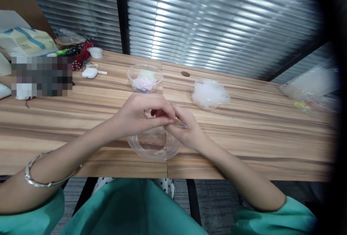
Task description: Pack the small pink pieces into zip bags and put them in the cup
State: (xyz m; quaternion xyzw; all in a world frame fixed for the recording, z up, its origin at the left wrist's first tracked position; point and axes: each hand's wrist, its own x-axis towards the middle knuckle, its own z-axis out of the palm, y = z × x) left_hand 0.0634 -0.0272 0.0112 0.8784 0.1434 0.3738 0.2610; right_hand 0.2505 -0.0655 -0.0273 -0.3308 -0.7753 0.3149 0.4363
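Observation:
My left hand and my right hand meet over the near middle of the table, fingers closed in a pinch. Between them is a small clear piece of plastic with a yellowish tint, perhaps a little bag; the fingers cover most of it. Directly below lies a round clear plastic dish or lid, partly hidden by my hands. Beyond my left hand stands a clear bowl holding pale pink and green packets. Past my right hand sits a clear container heaped with whitish translucent pieces.
At the far left are a white earbud case, a bundle of red and black cords, a small white tub and a cream bag. Clear plastic bags lie far right. Window blinds back the table.

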